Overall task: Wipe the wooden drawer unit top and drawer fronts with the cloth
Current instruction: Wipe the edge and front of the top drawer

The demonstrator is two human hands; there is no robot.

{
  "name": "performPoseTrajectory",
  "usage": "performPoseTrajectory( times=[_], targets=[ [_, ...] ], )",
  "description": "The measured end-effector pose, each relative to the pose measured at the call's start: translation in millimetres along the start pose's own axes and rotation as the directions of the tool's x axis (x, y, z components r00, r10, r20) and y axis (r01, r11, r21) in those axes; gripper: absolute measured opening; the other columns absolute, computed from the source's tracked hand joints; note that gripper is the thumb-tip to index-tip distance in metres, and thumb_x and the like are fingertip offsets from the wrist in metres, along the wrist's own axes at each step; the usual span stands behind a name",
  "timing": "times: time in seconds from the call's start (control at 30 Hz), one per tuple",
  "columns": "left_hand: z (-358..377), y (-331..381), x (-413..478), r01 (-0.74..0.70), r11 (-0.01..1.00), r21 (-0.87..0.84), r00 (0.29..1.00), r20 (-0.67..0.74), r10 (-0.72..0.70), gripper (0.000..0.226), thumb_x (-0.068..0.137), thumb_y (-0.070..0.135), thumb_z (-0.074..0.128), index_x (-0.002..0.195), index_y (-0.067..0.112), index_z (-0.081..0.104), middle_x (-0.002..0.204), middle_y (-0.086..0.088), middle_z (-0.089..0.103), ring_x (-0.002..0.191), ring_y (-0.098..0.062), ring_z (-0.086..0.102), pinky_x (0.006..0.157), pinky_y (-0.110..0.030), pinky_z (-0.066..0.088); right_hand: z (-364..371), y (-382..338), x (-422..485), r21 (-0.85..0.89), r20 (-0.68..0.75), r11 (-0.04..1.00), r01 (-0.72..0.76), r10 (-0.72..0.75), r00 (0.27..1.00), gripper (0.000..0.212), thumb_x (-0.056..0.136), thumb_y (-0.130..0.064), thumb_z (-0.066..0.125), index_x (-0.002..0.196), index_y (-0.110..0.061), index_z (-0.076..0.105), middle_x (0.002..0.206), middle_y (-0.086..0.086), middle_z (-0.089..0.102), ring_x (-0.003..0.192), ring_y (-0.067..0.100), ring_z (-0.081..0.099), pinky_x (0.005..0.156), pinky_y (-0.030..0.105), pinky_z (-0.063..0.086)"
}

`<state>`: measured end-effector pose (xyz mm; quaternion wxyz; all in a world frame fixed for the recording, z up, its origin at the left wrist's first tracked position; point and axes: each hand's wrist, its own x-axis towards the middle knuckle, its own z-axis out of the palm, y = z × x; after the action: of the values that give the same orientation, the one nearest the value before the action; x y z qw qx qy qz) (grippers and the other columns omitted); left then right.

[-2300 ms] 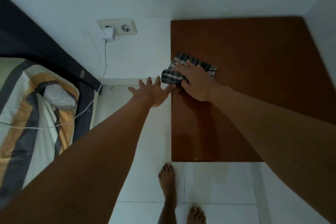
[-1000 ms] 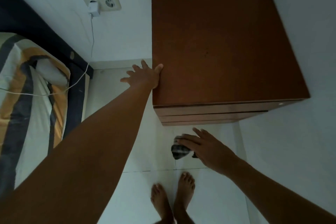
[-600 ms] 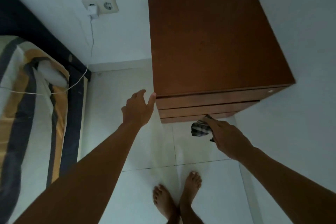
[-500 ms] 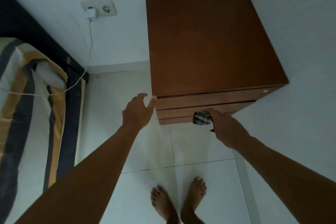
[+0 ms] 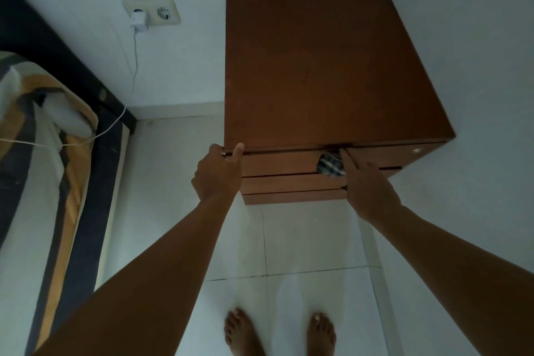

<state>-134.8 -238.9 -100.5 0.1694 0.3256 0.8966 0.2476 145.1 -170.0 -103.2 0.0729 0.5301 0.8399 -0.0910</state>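
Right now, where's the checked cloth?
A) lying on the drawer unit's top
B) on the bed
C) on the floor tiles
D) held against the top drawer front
D: the right hand holds the checked cloth against the top drawer front, just below the top's front edge, while the left hand grips the front left corner of the wooden drawer unit.

I count 1 drawer unit (image 5: 323, 72), 3 drawer fronts (image 5: 277, 163), 1 cloth (image 5: 329, 165), my left hand (image 5: 216, 176) plus right hand (image 5: 368, 186), 2 feet (image 5: 239, 332), 1 charger (image 5: 138, 20).
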Motion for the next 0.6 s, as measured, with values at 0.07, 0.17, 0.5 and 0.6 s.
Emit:
performPoseTrajectory(
  times=[0.07, 0.17, 0.5, 0.6],
  targets=[
    [1, -1, 1, -0.001, 1.000, 0.007, 1.000, -0.007, 0.001, 0.056, 0.093, 0.068, 0.047, 0.107, 0.016, 0.060, 0.100, -0.006, 0.070, 0.093, -0.030, 0.066, 0.085, -0.045, 0.052, 1, 3, 0, 0.038, -0.010, 0.999, 0.012, -0.011, 1.000, 0.076, 0.095, -0.009, 0.056, 0.159, -0.011, 0.015, 0.164, 0.008, 0.021, 0.132, 0.037, 0.040, 0.100, 0.046, 0.049],
    [-1, -4, 5, -0.019, 0.999, 0.031, 0.999, 0.029, 0.018, 0.057, 0.090, 0.074, 0.041, 0.102, 0.021, 0.056, 0.098, -0.004, 0.069, 0.091, -0.029, 0.065, 0.086, -0.049, 0.052, 2, 7, 3, 0.013, -0.007, 0.999, 0.037, -0.036, 0.999, 0.076, 0.096, -0.012, 0.056, 0.159, -0.011, 0.013, 0.165, 0.008, 0.017, 0.136, 0.036, 0.037, 0.103, 0.045, 0.047],
    [-11, -6, 18, -0.042, 0.996, 0.076, 0.990, 0.137, 0.031, 0.060, 0.089, 0.075, 0.042, 0.097, 0.017, 0.055, 0.095, -0.005, 0.065, 0.084, -0.026, 0.059, 0.070, -0.036, 0.044, -14, 10, 11, 0.104, 0.014, 0.989, 0.101, -0.103, 0.995, 0.067, 0.091, -0.005, 0.061, 0.151, -0.008, 0.031, 0.154, 0.010, 0.032, 0.131, 0.032, 0.045, 0.105, 0.041, 0.045],
    [-15, -7, 25, -0.047, 0.993, 0.112, 0.982, 0.188, 0.025, 0.059, 0.088, 0.076, 0.042, 0.095, 0.018, 0.055, 0.093, -0.002, 0.063, 0.086, -0.025, 0.058, 0.078, -0.042, 0.050, -26, 6, 8, 0.152, -0.047, 0.954, 0.260, -0.256, 0.966, 0.058, 0.090, -0.004, 0.060, 0.145, -0.014, 0.043, 0.141, 0.008, 0.050, 0.113, 0.030, 0.057, 0.093, 0.040, 0.050]
  ],
)
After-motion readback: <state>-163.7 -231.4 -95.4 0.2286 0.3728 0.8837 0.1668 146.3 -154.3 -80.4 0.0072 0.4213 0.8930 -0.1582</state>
